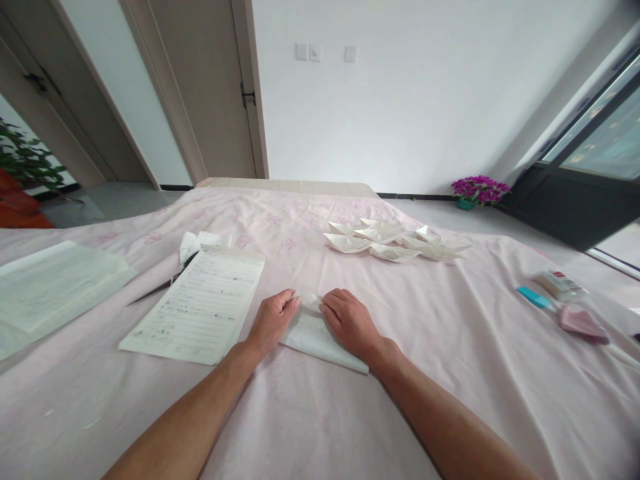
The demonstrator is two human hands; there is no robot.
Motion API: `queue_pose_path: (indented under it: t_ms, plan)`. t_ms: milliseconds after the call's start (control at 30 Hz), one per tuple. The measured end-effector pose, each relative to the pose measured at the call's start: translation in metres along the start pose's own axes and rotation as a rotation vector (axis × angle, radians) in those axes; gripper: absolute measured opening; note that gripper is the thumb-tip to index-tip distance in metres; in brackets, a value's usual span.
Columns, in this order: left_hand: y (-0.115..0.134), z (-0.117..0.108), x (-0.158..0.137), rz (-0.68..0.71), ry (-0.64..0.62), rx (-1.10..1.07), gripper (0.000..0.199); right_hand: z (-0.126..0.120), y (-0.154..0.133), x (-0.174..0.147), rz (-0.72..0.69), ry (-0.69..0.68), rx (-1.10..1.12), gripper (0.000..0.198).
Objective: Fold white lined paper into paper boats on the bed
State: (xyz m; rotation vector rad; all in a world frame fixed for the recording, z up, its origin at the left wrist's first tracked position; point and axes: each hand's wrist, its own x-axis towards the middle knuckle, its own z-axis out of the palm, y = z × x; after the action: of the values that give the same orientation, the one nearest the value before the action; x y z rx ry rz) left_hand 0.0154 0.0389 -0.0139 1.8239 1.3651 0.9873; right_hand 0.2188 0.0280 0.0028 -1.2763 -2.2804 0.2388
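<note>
A folded sheet of paper [323,341] lies in front of me on the pink cloth, its far edge lifted between both hands. My left hand [274,319] pinches that edge at its left end, thumb and fingers together. At the other end my right hand [350,320] grips the same edge with curled fingers. Beyond them sits a cluster of several folded paper boats [380,235]. To the left lies a stack of handwritten lined sheets [200,303], partly covering dark scissors [163,287].
Larger written sheets [55,287] rest at the far left, and crumpled white paper [200,243] lies behind the stack. On the right are a blue item [533,297], a small pack [561,285] and a pink cloth-like item [583,323]. The pink tablecloth [450,400] has wrinkles.
</note>
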Motion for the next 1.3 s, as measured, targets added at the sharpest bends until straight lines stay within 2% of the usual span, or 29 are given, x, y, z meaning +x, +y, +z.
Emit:
queue_pose_path:
  t_ms: [1300]
  plan:
    - [-0.0023, 0.0005, -0.0001, 0.011, 0.01, 0.0, 0.033, -0.002, -0.0013, 0.0003, 0.001, -0.004, 0.019, 0.023]
